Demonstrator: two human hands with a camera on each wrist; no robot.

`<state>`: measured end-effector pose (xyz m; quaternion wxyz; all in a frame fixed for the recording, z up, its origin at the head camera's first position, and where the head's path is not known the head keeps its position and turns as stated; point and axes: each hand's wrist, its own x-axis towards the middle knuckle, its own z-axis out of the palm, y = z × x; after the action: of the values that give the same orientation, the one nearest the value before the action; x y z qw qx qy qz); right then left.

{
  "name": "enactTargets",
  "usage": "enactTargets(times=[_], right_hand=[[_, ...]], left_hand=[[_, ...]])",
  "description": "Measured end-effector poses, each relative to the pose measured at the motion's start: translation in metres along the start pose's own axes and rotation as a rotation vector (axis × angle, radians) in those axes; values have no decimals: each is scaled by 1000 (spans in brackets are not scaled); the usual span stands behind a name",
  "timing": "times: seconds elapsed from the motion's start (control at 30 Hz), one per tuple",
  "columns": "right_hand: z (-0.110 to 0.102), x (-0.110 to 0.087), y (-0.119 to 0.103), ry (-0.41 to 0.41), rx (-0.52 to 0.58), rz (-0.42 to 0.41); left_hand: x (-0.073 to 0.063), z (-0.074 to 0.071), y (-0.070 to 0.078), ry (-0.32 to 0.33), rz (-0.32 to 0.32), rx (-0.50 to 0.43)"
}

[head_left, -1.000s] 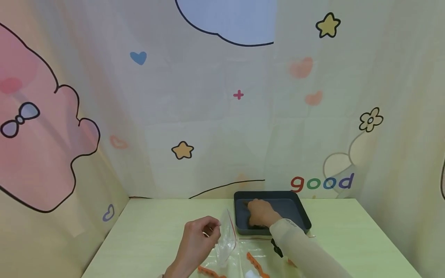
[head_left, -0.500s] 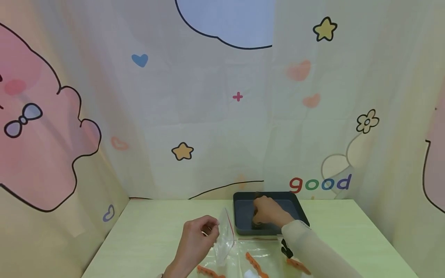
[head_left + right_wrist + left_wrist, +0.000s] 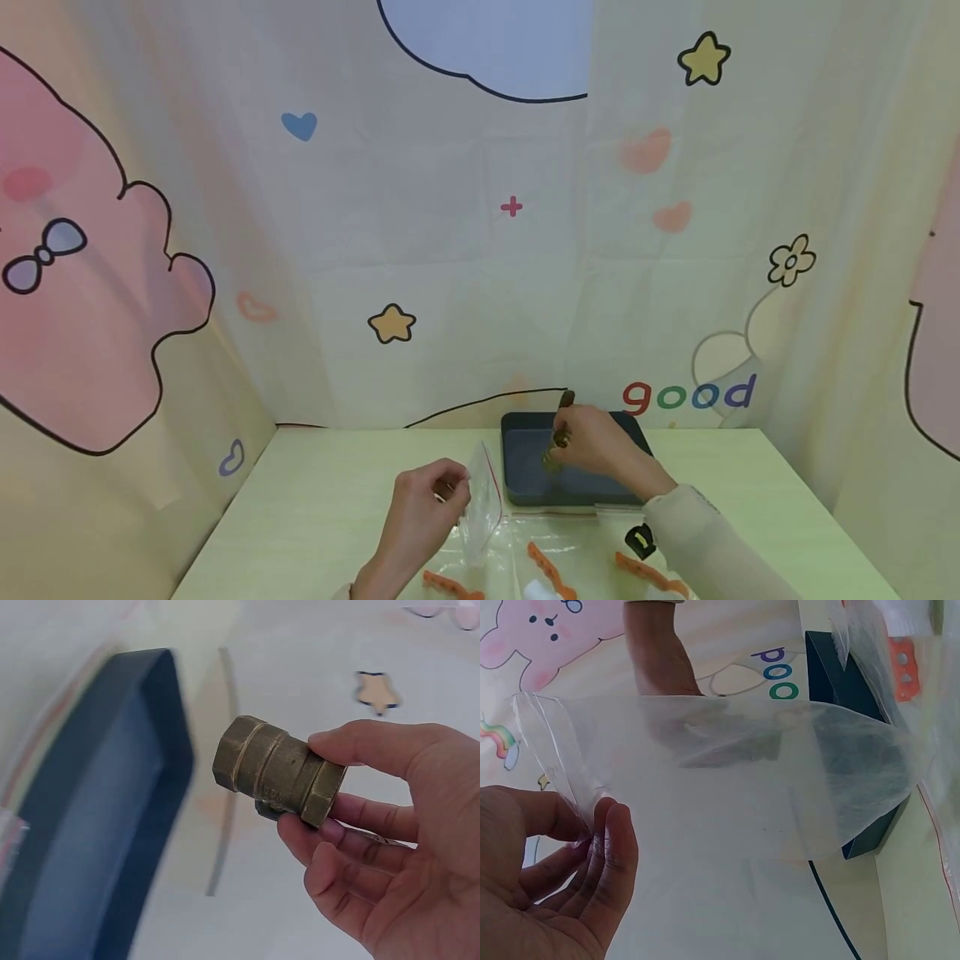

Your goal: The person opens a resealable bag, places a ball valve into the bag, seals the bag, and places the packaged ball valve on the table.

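My left hand (image 3: pixel 426 507) pinches the top edge of a clear zip bag (image 3: pixel 482 510) between thumb and fingers. The bag (image 3: pixel 727 780) hangs thin and flat in the left wrist view, its mouth at the fingertips. Over the dark blue tray (image 3: pixel 581 500), my right hand (image 3: pixel 603 446) holds a brass valve (image 3: pixel 281 769) with hexagonal ends. Thumb and fingers grip it by one end, and the right wrist view shows it raised beside the tray wall (image 3: pixel 169 742). A dark lever-like part (image 3: pixel 566 398) rises above the hand in the head view.
Clear bags (image 3: pixel 577 533) lie on the pale green table in front of the tray. With them are wavy orange strips (image 3: pixel 550 571), a white piece (image 3: pixel 542 592) and a black item (image 3: pixel 640 540) near the right sleeve. A patterned cloth (image 3: pixel 450 250) hangs behind the table.
My right hand has lifted the brass valve up from the tray and moved it right. My left hand stays nearly in place with the zip bag.
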<state>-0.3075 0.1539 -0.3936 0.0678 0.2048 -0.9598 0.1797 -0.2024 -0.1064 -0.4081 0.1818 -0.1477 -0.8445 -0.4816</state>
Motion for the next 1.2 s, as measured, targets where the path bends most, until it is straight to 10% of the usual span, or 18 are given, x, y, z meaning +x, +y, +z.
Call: enactTargets(times=[0.6,1.2], right_hand=[[-70,-54,-60,306,2,-243],[-63,-82,-91,517,113,-515]], left_hand=[[1,7,3,16,-23,-18],[6,23,14,2,-20,-126]])
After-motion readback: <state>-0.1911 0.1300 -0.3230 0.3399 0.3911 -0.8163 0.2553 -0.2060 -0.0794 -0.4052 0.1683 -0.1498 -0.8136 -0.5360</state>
